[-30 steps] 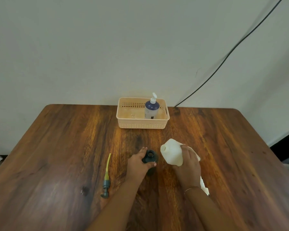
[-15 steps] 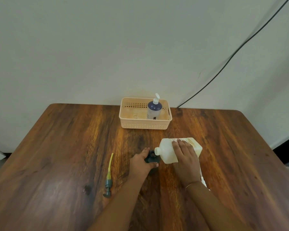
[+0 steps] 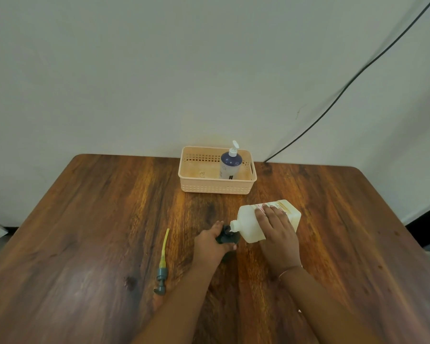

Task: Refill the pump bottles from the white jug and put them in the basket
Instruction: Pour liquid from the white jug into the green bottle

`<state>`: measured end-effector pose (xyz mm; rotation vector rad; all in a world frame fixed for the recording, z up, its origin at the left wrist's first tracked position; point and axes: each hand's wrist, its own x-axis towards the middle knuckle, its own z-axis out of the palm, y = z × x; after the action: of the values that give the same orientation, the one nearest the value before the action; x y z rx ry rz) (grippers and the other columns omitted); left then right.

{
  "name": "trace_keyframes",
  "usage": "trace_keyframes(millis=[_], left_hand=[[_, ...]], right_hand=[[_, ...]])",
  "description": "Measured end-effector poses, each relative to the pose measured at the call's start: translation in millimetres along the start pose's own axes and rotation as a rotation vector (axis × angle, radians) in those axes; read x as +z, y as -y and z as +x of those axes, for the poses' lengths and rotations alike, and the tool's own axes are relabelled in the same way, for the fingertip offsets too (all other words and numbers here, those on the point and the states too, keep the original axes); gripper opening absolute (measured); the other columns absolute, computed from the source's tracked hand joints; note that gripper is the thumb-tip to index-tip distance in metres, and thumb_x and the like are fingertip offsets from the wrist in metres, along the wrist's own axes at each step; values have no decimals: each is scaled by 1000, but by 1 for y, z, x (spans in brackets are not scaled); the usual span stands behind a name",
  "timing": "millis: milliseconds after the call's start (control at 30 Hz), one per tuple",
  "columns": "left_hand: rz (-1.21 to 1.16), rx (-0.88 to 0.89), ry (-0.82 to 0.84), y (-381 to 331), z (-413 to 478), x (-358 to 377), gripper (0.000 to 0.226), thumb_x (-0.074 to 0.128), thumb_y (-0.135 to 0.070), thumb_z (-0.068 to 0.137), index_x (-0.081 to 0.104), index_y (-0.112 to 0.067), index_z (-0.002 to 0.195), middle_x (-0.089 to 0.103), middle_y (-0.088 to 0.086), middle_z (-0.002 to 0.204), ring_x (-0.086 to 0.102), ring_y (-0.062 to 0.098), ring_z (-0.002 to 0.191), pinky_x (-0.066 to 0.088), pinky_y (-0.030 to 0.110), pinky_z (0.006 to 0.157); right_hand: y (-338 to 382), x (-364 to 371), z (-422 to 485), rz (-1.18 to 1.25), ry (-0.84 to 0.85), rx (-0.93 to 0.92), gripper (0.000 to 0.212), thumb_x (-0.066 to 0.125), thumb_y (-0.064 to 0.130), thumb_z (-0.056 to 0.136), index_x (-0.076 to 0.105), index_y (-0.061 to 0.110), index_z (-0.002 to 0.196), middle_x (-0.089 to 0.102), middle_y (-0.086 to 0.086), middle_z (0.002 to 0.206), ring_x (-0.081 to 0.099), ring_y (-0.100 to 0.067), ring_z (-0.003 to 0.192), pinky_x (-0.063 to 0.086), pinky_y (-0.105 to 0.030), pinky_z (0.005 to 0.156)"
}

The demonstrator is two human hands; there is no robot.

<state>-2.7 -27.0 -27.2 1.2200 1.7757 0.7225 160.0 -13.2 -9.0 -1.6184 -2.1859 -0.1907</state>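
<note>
Two pump bottles, one white jug (image 3: 248, 223), one basket (image 3: 216, 188) and one loose pump head (image 3: 162, 266) share a wooden table (image 3: 85, 232). The blue bottle (image 3: 230, 165), pump fitted, stands upright in the right half of the peach basket at the table's far edge. The dark bottle (image 3: 227, 238) stands open near the table's middle, mostly hidden by the left hand (image 3: 212, 245), whose fingers wrap around it from the left. The right hand (image 3: 278, 234) lies palm-down over the jug, fingers spread and gripping its body (a thin bracelet shows at the wrist). The jug is tipped on its side, its spout touching the dark bottle's mouth; no stream of liquid can be made out. The pump head, with its yellow tube pointing away, lies flat to the left of the hands. Both forearms are cut off by the lower frame edge.
</note>
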Motion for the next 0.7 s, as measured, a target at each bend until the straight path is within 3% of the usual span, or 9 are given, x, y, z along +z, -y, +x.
trace_keyframes(millis=[133,700], left_hand=[[-5,-7,-4,-1,-1,-1,77,77,-17,72,40,-21,139,48,2,142,45,23,130,36,38,110],[-8,-11,10,-5,-1,-2,75,75,-16,74,38,-21,139,45,2,145,42,24,133,34,39,111]], right_hand=[[-2,0,3,3,-6,-19,70,84,2,58,56,10,121,61,-16,125,56,-38,116,36,-50,96],[-3,0,4,-18,18,-22,71,86,3,56,57,11,120,62,-16,123,57,-38,114,44,-54,91]])
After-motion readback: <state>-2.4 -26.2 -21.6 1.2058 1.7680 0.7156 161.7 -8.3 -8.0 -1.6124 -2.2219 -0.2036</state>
